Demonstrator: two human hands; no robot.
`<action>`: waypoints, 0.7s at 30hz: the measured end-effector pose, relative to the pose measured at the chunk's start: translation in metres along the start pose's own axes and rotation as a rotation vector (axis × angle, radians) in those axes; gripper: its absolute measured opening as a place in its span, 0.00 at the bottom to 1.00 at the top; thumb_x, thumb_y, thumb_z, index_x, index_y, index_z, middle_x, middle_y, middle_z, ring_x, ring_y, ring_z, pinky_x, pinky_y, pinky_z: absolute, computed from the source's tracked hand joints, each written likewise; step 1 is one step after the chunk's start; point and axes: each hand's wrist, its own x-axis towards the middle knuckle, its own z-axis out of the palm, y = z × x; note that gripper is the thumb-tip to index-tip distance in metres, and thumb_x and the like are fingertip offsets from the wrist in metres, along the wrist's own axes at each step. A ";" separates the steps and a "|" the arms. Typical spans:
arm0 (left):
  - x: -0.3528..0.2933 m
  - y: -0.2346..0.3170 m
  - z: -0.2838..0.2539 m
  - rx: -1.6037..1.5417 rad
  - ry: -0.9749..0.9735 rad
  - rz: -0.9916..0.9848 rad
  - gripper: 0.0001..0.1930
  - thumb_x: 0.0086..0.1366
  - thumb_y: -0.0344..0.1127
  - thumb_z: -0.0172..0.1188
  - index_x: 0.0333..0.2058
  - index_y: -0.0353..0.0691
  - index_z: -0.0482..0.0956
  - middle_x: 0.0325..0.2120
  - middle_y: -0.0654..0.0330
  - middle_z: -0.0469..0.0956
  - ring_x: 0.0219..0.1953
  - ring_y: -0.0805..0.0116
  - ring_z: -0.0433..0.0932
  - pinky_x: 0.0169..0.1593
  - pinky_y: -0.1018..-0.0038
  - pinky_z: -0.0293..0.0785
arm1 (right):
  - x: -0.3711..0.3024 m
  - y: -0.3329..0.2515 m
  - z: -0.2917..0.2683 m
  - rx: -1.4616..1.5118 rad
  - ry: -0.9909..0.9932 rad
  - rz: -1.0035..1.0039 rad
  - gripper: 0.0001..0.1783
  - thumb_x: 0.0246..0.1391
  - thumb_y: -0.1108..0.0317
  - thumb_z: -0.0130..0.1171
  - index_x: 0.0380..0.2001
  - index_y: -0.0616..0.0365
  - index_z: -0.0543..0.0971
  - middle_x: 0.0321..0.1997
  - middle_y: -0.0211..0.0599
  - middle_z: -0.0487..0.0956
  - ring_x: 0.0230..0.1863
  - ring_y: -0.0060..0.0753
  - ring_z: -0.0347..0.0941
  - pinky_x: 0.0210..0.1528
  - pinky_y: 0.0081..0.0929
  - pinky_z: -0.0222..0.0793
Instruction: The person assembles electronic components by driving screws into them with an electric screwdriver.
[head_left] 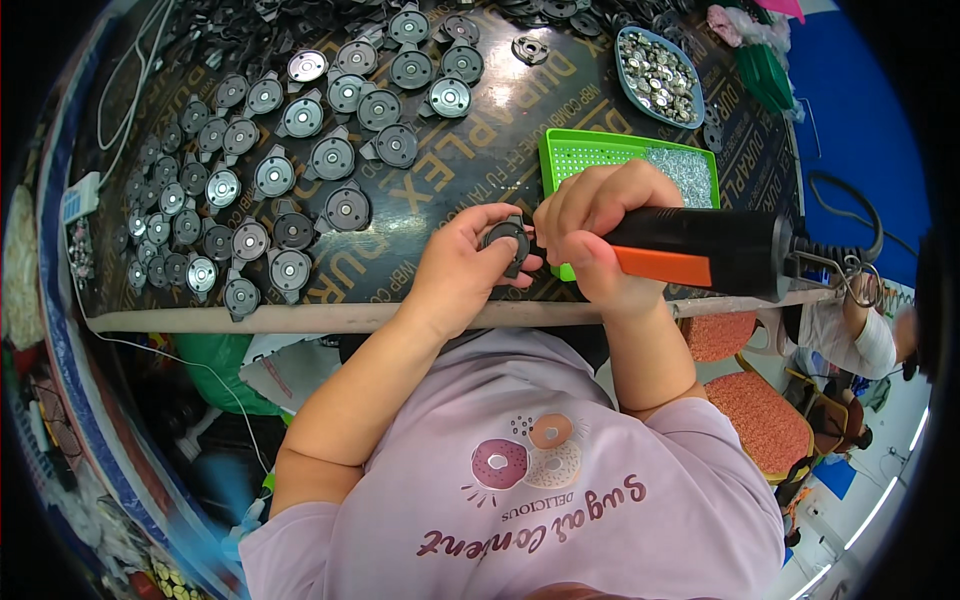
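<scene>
My left hand (pixel 448 268) holds a small dark round part (pixel 506 247) near the table's front edge, the thumb pressed on its face. Wrapped around a black electric screwdriver (pixel 745 245) with an orange strip is my right hand (pixel 612 215). The screwdriver lies nearly level, its cord end to the right and its front end toward the held part. My right fingers hide its tip, so I cannot tell whether it touches the part. Just beyond my right hand is a green perforated tray (pixel 590 143) holding many small silvery screws (pixel 685 172).
Many round dark parts with silvery discs (pixel 333 158) cover the table's left half, with a darker heap (pixel 230 35) behind them. A light-blue bowl (pixel 622 72) of small metal pieces stands at the back right. The screwdriver's coiled cord (pixel 850 250) hangs at right, near another person's arm (pixel 855 305).
</scene>
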 end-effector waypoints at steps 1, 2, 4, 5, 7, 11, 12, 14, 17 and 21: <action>0.001 -0.002 -0.001 -0.026 0.000 0.005 0.17 0.65 0.23 0.49 0.53 0.30 0.65 0.42 0.53 0.75 0.37 0.65 0.80 0.37 0.75 0.81 | -0.001 0.000 0.002 -0.004 0.019 0.005 0.15 0.52 0.72 0.62 0.28 0.55 0.63 0.19 0.33 0.69 0.17 0.25 0.65 0.24 0.26 0.68; 0.001 -0.004 -0.001 -0.051 -0.001 0.010 0.17 0.65 0.24 0.49 0.53 0.30 0.65 0.42 0.53 0.75 0.37 0.65 0.80 0.37 0.75 0.81 | -0.001 0.000 0.003 -0.005 0.018 0.005 0.15 0.52 0.72 0.62 0.28 0.55 0.63 0.19 0.33 0.69 0.17 0.25 0.65 0.24 0.26 0.68; 0.002 -0.005 -0.001 -0.054 0.000 0.014 0.17 0.65 0.24 0.49 0.53 0.30 0.65 0.41 0.53 0.75 0.38 0.65 0.80 0.37 0.75 0.81 | -0.003 -0.002 0.007 -0.040 0.078 0.033 0.14 0.52 0.73 0.61 0.28 0.56 0.63 0.19 0.34 0.69 0.18 0.26 0.65 0.24 0.28 0.69; 0.002 -0.005 -0.001 -0.057 0.002 0.019 0.17 0.65 0.24 0.49 0.53 0.30 0.65 0.41 0.53 0.75 0.38 0.65 0.80 0.37 0.75 0.80 | -0.004 -0.001 0.010 -0.042 0.079 0.033 0.14 0.52 0.73 0.61 0.28 0.56 0.63 0.19 0.34 0.69 0.18 0.26 0.65 0.24 0.28 0.69; 0.004 -0.007 -0.002 -0.051 -0.014 0.027 0.17 0.65 0.24 0.49 0.53 0.30 0.65 0.41 0.53 0.75 0.38 0.66 0.80 0.37 0.75 0.80 | -0.005 -0.001 0.016 0.005 0.261 0.033 0.16 0.43 0.82 0.64 0.27 0.57 0.65 0.20 0.34 0.74 0.21 0.21 0.68 0.27 0.19 0.68; -0.001 -0.003 0.002 0.018 0.022 0.025 0.17 0.65 0.24 0.48 0.52 0.29 0.65 0.42 0.53 0.75 0.37 0.67 0.80 0.38 0.76 0.79 | -0.005 -0.003 0.009 0.084 0.198 0.029 0.19 0.42 0.80 0.68 0.29 0.58 0.66 0.21 0.34 0.73 0.21 0.23 0.69 0.26 0.21 0.69; -0.001 -0.003 0.002 0.019 0.020 0.029 0.17 0.65 0.24 0.48 0.52 0.29 0.65 0.42 0.53 0.75 0.37 0.67 0.80 0.38 0.76 0.79 | -0.004 -0.006 0.008 0.168 0.163 -0.019 0.19 0.42 0.78 0.69 0.30 0.57 0.66 0.21 0.34 0.72 0.21 0.24 0.69 0.26 0.23 0.69; -0.004 -0.007 -0.003 0.057 0.009 0.052 0.17 0.65 0.24 0.48 0.53 0.32 0.66 0.43 0.53 0.75 0.37 0.67 0.80 0.37 0.77 0.78 | 0.002 -0.020 0.004 0.249 0.131 -0.092 0.20 0.43 0.72 0.71 0.31 0.56 0.66 0.21 0.33 0.71 0.21 0.27 0.69 0.27 0.27 0.70; -0.042 0.012 -0.010 0.295 -0.071 0.099 0.16 0.64 0.22 0.47 0.51 0.34 0.70 0.46 0.56 0.74 0.39 0.70 0.79 0.41 0.77 0.78 | 0.004 -0.023 -0.014 0.153 0.305 -0.068 0.17 0.43 0.79 0.67 0.30 0.57 0.67 0.22 0.34 0.72 0.21 0.27 0.70 0.26 0.24 0.69; -0.088 0.045 -0.059 1.231 -0.482 0.272 0.17 0.51 0.22 0.54 0.42 0.39 0.78 0.34 0.52 0.77 0.37 0.52 0.78 0.42 0.64 0.74 | -0.007 0.001 -0.039 -0.135 0.413 -0.018 0.17 0.41 0.85 0.66 0.28 0.58 0.69 0.25 0.32 0.74 0.23 0.18 0.69 0.26 0.16 0.66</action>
